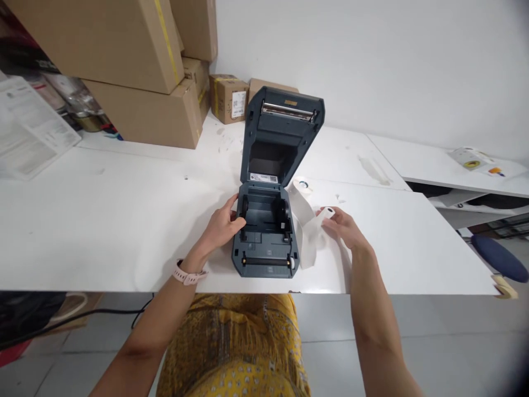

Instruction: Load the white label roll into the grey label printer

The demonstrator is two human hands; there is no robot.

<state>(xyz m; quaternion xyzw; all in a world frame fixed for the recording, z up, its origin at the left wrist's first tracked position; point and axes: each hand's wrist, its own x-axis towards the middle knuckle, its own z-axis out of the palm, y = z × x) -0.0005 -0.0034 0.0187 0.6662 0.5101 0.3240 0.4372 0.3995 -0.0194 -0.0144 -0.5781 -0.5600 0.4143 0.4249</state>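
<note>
A dark grey label printer [268, 245] stands in front of me with its lid [285, 116] tipped up and back, its roll compartment bare. My left hand [223, 223] grips the printer's left side, thumb over the edge and some fingers hidden behind it. To the right of the printer, my right hand [342, 226] is closed on a thin white paper roll [327, 214], pinching it near one end. A loose strip of white paper [308, 251] trails from that area along the printer's side. Behind it lies another white label roll [303, 186].
Several cardboard boxes [144, 113] are stacked at the back left, with a smaller box [228, 99] beside them. Printed papers in a clear sleeve [31, 129] lie at far left. The white table [124, 231] has its front edge close to my body. A blue stool seat [499, 258] is at right.
</note>
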